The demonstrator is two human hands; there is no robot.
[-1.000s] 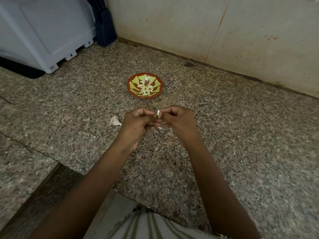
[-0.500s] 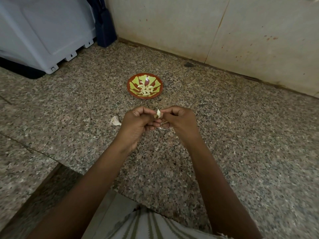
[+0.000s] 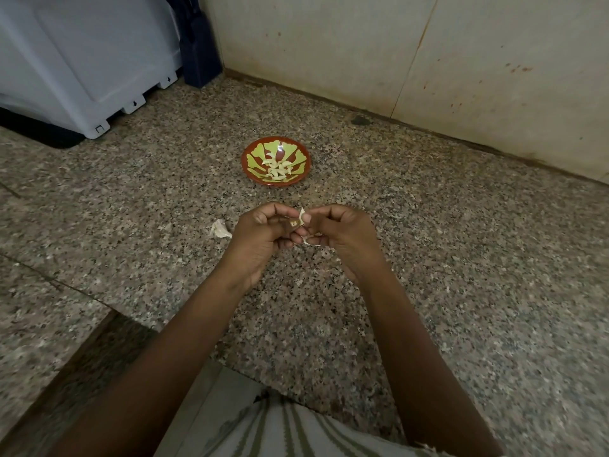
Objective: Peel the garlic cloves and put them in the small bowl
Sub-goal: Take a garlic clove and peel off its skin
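A garlic clove (image 3: 299, 218) with pale papery skin is pinched between my two hands above the granite counter. My left hand (image 3: 260, 234) grips it from the left with curled fingers and thumb. From the right, my right hand (image 3: 342, 235) pinches its skin at the tip. Most of the clove is hidden by my fingers. The small red bowl (image 3: 252, 171) with a green pattern stands beyond my hands and holds several peeled cloves (image 3: 277, 168). Another piece of garlic (image 3: 220, 229) lies on the counter just left of my left hand.
The speckled granite counter (image 3: 461, 258) runs to a stained wall (image 3: 362, 54) at the back. A pale grey plastic appliance (image 3: 82, 67) stands at the back left beside a dark blue object (image 3: 197, 51). A scrap of peel (image 3: 308, 241) lies under my hands.
Both hands stay together over the same spot. My fingers have worked slightly at the clove, and a bit more pale skin shows between the fingertips.
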